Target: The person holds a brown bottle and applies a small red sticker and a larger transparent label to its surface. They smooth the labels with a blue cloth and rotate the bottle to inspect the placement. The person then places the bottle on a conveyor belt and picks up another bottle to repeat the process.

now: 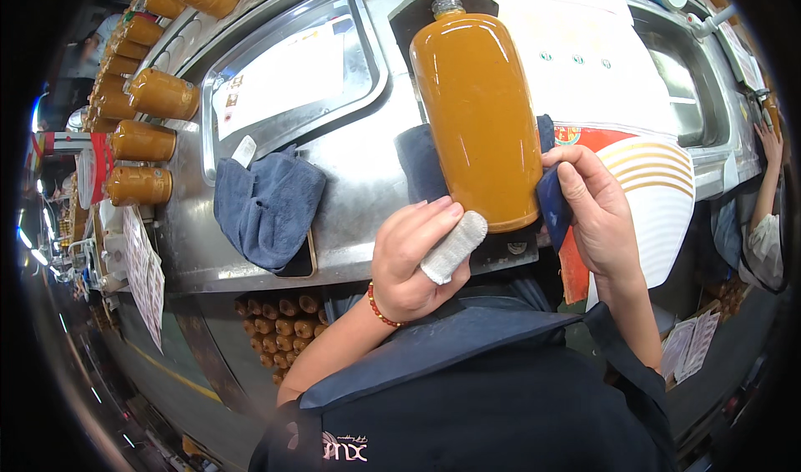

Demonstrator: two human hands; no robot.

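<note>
A large amber-brown glossy bottle [476,105] lies on its side, its clear threaded neck pointing away from me and its base toward me. Dark blue cloth [421,163] lies beneath it and shows on both sides. At the base's left edge, my left hand [417,255] is curled with its fingertips against the bottle. A whitish fabric sleeve [455,248] covers one of its digits. My right hand [596,213], beside the base on the right, pinches a blue cloth [552,201] between thumb and forefinger; its other fingers are folded.
Left on the metal bench sit a crumpled blue-grey cloth [271,205] and a metal tray [375,55] with a white printed sheet [284,80]. More amber bottles [142,141] line the far left. Printed sheets [576,46] and a sink [680,80] lie right. Another person's arm [769,171] shows far right.
</note>
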